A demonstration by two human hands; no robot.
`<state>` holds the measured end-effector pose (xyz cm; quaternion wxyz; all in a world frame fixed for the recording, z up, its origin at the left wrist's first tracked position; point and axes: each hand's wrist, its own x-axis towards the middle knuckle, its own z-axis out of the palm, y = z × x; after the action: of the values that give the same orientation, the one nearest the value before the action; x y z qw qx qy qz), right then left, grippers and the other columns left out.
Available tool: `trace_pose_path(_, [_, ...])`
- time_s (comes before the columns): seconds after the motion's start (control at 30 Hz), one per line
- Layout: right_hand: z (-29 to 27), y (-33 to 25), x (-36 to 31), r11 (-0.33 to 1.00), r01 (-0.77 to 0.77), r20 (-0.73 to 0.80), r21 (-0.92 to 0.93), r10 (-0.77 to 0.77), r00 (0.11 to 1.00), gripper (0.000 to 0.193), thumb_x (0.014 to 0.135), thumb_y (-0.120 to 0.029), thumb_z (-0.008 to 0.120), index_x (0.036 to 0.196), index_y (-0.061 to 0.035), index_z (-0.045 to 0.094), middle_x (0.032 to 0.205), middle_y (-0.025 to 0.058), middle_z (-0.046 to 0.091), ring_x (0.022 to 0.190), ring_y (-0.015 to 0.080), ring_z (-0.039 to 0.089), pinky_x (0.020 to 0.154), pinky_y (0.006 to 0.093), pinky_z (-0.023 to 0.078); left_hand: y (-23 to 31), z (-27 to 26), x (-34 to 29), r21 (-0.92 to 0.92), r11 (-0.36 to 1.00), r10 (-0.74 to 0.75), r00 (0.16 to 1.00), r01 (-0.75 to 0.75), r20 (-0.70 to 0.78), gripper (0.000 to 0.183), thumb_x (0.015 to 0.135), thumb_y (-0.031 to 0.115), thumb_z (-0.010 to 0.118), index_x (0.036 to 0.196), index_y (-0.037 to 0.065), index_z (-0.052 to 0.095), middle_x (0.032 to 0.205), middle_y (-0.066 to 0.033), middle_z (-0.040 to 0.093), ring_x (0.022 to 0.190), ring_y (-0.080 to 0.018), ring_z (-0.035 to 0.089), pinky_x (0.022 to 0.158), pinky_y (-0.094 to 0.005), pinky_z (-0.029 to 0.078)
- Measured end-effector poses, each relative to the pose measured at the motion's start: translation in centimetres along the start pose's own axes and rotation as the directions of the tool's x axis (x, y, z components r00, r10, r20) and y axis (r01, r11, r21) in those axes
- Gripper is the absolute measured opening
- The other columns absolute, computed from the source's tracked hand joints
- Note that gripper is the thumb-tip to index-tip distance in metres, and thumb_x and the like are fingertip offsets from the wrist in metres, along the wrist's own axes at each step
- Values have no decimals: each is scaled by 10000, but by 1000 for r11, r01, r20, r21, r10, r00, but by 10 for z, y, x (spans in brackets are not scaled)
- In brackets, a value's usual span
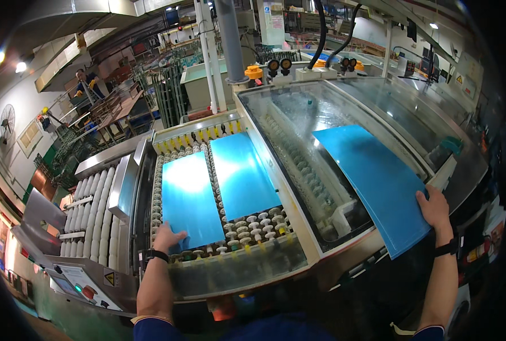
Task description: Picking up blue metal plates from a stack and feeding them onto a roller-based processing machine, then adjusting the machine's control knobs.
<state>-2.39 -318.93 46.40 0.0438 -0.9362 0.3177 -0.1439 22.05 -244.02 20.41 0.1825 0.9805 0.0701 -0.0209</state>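
Observation:
My right hand [434,207] grips the right edge of a blue sheet [372,182], which is tilted over the clear machine cover and sticks out past its near edge. More than one layer seems to show along that sheet's left edge. My left hand [165,237] rests at the near left corner of a second blue sheet [191,199], its thumb spread away from the fingers. That sheet lies flat on the roller conveyor [253,230]. Beside it, to the right and a little farther off, lies a third blue sheet [244,176], touched by neither hand.
A unit with white rollers [88,210] stands at the left, with a control panel [77,288] on its near side. Clear covers [287,122] with raised frames span the right. A grey pipe [230,42] rises behind the conveyor. Another person [88,84] stands far left.

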Motion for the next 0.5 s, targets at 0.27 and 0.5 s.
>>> trace_pose_path(0.27, [-3,2,-1,1000,-6,-28,4,6,1000,570,933,-437,549,1270,19,605,1267,243,612,1212,414,558,1025,468,438,51,-4,-18,36,999,-34,997,32,68,924,693,537,839,1312,-74,525,1337,-308,513,1284,-456,467,1066,-471,429])
trace_pose_path(0.5, [-5,14,-2,993,102,-95,-63,-107,990,483,907,-433,585,965,35,689,972,288,675,954,472,638,849,536,506,61,12,0,15,991,133,988,-134,83,847,724,472,823,1320,-59,539,1375,-299,520,1300,-442,475,1099,-480,397])
